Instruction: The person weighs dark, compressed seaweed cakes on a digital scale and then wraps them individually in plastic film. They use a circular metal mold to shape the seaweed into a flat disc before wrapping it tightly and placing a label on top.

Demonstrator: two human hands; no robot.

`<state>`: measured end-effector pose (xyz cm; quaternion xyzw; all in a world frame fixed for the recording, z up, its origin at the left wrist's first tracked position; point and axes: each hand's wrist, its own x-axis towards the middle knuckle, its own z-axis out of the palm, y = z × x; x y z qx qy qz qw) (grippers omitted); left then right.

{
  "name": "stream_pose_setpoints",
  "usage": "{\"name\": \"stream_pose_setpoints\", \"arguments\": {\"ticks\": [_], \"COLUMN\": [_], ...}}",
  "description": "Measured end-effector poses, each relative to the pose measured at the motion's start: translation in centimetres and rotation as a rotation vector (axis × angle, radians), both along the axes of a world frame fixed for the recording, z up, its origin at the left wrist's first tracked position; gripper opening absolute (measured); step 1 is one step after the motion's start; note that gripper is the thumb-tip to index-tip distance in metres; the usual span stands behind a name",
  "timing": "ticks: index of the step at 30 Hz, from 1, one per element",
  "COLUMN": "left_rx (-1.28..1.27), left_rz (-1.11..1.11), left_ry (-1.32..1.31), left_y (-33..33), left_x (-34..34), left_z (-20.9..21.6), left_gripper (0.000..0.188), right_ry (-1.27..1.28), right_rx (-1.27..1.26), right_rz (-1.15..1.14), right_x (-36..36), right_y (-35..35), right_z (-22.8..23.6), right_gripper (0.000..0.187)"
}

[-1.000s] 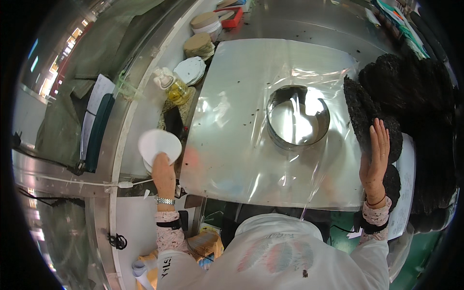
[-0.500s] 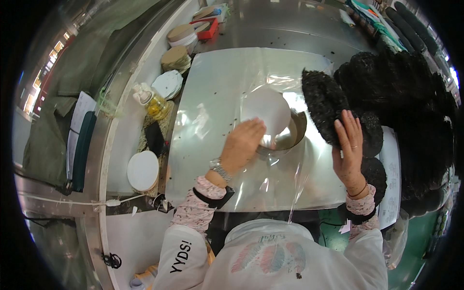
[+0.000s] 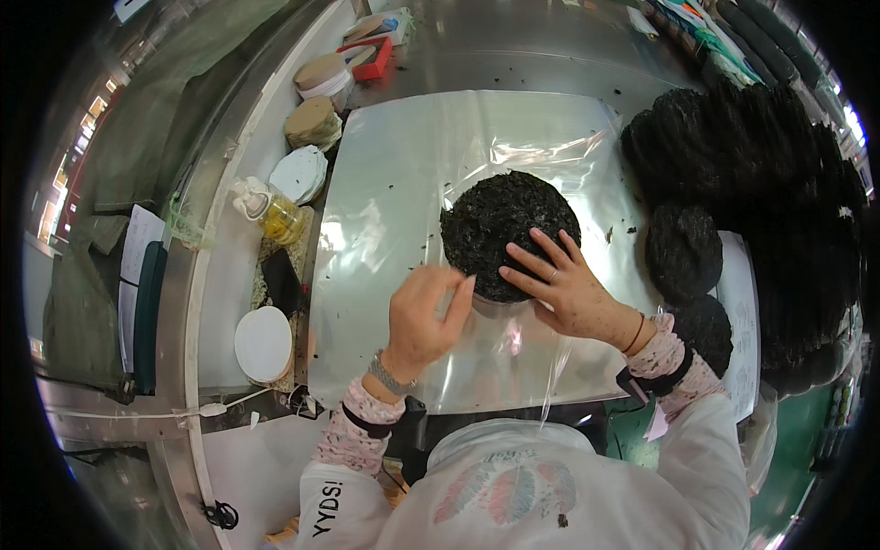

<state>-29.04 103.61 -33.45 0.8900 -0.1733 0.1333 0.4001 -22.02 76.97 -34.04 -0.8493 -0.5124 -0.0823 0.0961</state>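
Observation:
A round, dark cake of dried seaweed [image 3: 509, 220] lies near the middle of the plastic-covered tabletop. Beneath its lower edge a strip of the round metal ring's rim [image 3: 502, 309] shows; the white disc is hidden. My right hand [image 3: 568, 284] rests flat on the cake's lower right part, fingers spread. At the lower left edge is my left hand [image 3: 423, 316], its fingers curled in and the thumb close to them. Whether it pinches anything there is too small to make out. More round seaweed cakes [image 3: 684, 253] lie to the right.
A large heap of seaweed cakes [image 3: 733, 151] fills the right side. Along the left edge stand a yellow-filled bottle [image 3: 278, 216], a white round disc [image 3: 264, 344], disc stacks [image 3: 313, 124] and a red tray [image 3: 371, 59]. Clear plastic sheeting [image 3: 385, 183] covers the work surface.
My right hand has brought the seaweed cake leftward from the pile and laid it over the ring. The white disc went out of sight; my left hand drew back toward me and curled.

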Motion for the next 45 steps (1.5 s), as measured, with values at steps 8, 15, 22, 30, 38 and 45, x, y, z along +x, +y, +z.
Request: {"name": "stream_pose_setpoints", "arguments": {"ticks": [8, 15, 22, 30, 38, 45], "left_rx": [0.486, 1.013, 1.124, 0.977, 0.407, 0.198], "left_rz": [-0.105, -0.187, -0.127, -0.138, -0.837, -0.714], "left_ry": [0.275, 0.384, 0.478, 0.514, -0.282, -0.105], "left_y": [-1.4, -3.4, -4.8, -5.8, -10.3, -12.2], "left_x": [9.3, 12.9, 13.8, 8.9, -7.5, -10.7], "left_z": [0.2, -3.0, -9.2, -6.0, -0.3, -5.6], "left_gripper": [0.131, 0.119, 0.108, 0.121, 0.046, 0.042], "right_ry": [0.448, 0.334, 0.152, 0.277, 0.41, 0.467], "right_rx": [0.067, -0.39, -0.443, -0.367, -0.359, -0.356], "right_rz": [-0.11, -0.174, -0.029, -0.076, -0.24, -0.264], "right_x": [8.3, 9.8, 11.5, 6.5, -2.0, -1.9], "right_y": [0.1, 5.2, 5.2, 3.4, 0.4, 0.8], "right_z": [1.9, 0.1, -8.7, -7.6, -6.1, -5.3], "right_gripper": [0.119, 0.128, 0.111, 0.106, 0.116, 0.125]}}
